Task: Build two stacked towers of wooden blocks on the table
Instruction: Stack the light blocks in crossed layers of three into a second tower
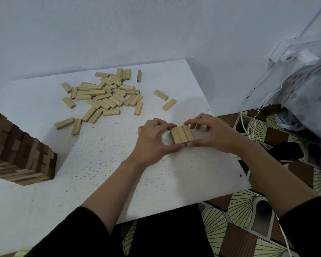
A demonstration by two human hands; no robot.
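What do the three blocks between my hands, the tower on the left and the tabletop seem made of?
The three blocks: pale wood, apparently unvarnished, faint grain lines. The tower: wood too, dark and light brown pieces, matte. The tabletop: white, matte, dark-speckled board; laminate or paint, I cannot tell.

**White table set into a pale corner**

The white table (174, 182), its top flecked with small dark specks, sits pushed into a corner. Behind it and to its right rises a plain, pale bluish wall (119, 34), softly and evenly lit. Right of the table and below its near edge lies a patterned floor covering (248, 210) of cream fans and brown ribbed squares. Beyond the table's far right corner slumps a clear plastic bag (304, 80), with a thin white cord (255, 117) trailing beneath it.
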